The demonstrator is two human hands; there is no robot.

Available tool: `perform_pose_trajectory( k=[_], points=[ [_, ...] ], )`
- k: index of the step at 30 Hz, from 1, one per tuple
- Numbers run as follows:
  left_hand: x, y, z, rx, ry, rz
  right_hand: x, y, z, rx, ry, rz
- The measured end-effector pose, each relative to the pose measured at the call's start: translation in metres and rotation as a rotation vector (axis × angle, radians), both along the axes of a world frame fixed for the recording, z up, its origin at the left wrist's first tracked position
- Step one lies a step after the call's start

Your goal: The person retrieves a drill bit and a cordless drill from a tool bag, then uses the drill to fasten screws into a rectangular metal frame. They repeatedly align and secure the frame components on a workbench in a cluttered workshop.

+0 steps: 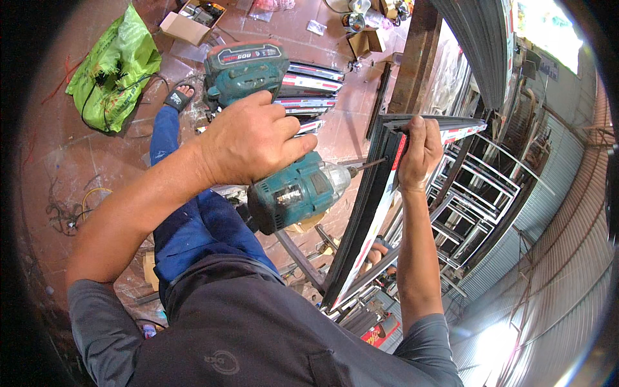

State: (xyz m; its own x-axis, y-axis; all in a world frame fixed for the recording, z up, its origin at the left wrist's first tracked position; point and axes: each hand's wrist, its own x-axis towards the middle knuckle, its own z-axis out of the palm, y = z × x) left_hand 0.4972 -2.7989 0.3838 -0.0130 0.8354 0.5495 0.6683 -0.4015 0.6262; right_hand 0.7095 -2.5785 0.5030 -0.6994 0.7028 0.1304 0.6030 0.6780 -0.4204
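My left hand (258, 138) is wrapped round the handle of a teal cordless drill (296, 193), its battery toward the far side. The drill's thin bit (373, 164) points right, its tip at the side of a dark metal frame (361, 226) near a corner. I cannot tell whether the tip has entered the metal. My right hand (420, 151) grips that corner, its fingers folded over the edge. White and red protective film covers part of the frame's outer face.
Film-wrapped profiles (313, 84) lie beyond the drill. A green plastic sack (116, 71) and an open cardboard box (187, 26) sit on the tiled floor at far left. A brown metal post (416, 58) rises behind the frame. Stacked metal frames (477, 193) stand at right.
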Motion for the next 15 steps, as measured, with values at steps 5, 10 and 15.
perform_pose_trajectory(
  k=[5, 10, 15],
  points=[
    [0.026, -0.016, -0.013, -0.162, -0.228, -0.082, 0.0, -0.001, 0.0, 0.004, -0.026, 0.009],
    [0.059, -0.03, -0.016, -0.193, -0.597, -0.065, -0.004, -0.004, 0.004, 0.022, -0.049, -0.003],
    [0.076, -0.038, -0.013, -0.253, -0.759, -0.024, 0.0, -0.002, 0.001, 0.011, -0.015, 0.007]
  ],
)
